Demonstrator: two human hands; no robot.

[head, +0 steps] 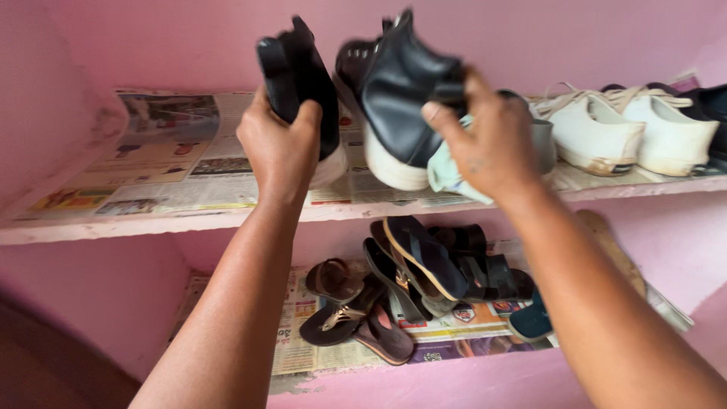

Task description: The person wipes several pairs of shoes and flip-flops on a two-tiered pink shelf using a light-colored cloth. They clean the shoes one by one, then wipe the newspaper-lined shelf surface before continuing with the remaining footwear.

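My left hand (279, 148) grips a black shoe with a white sole (299, 79), held upright above the upper pink shelf (151, 226). My right hand (485, 144) holds a second black shoe with a white sole (401, 91), tilted with its toe down, together with a pale green cloth (448, 176) bunched under the fingers. Both shoes hang just over the newspaper (166, 163) that lines the shelf. They are blurred.
A pair of white sneakers (628, 132) stands at the right of the upper shelf, with a dark shoe (712, 102) behind it. On the lower shelf lies a heap of several sandals and slippers (409, 288) on newspaper. Pink walls enclose both shelves.
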